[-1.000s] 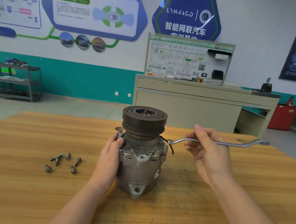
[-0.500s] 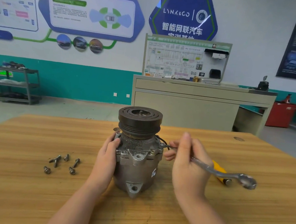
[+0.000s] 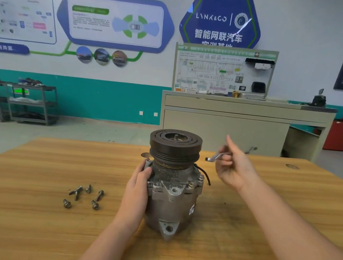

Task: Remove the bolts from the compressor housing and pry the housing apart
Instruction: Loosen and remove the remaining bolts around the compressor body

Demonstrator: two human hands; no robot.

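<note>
A grey metal compressor (image 3: 172,198) stands upright at the middle of the wooden table (image 3: 40,232), its dark grooved pulley (image 3: 176,143) on top. A black wire (image 3: 206,175) hangs off its right side. My left hand (image 3: 137,190) wraps around the housing's left side. My right hand (image 3: 231,163) is raised to the right of the pulley, gripping a silver wrench (image 3: 215,157); one end pokes out toward the pulley, the other end shows behind the hand, and the middle is hidden. A bolt head (image 3: 191,185) sits on the flange's right front. Several removed bolts (image 3: 84,197) lie loose at left.
A beige workbench (image 3: 237,121) with a training board stands behind the table. Metal shelf carts (image 3: 27,103) stand at the far left wall, a red bin (image 3: 340,136) at the far right. A round mark (image 3: 292,166) shows on the table's right rear.
My right hand swung the wrench down against the housing's right flange, then lifted it up and away beside the pulley. The left hand and compressor stayed put.
</note>
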